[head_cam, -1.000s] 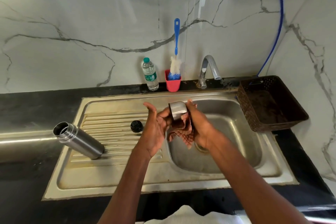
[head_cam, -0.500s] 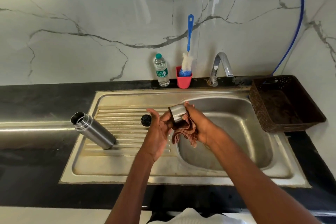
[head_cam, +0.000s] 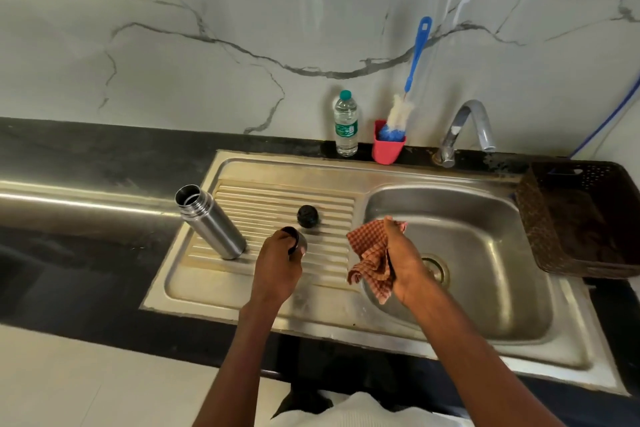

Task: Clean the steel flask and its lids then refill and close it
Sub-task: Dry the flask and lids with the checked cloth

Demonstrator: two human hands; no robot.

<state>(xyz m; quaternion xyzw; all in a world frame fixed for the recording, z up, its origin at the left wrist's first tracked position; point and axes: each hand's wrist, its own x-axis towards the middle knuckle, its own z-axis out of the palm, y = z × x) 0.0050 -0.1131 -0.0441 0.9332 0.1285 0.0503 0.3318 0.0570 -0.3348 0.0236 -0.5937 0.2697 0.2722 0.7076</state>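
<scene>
Counts at the sink: two lids, two hands, one of everything else.

One steel flask (head_cam: 211,222) with an open mouth; two lids, a black one (head_cam: 308,216) on the drainboard and a steel one (head_cam: 298,242) in the left hand (head_cam: 277,262); one checked cloth (head_cam: 372,258) in the right hand (head_cam: 403,262); one water bottle (head_cam: 345,124); one brush (head_cam: 407,90) in one red cup (head_cam: 386,149); one tap (head_cam: 465,130); one dark basket (head_cam: 585,218); one sink (head_cam: 346,317).

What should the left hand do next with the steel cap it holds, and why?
Probably set the steel cap down on the drainboard beside the black inner lid: the left hand holds it low there, and the right hand has the cloth apart.
</scene>
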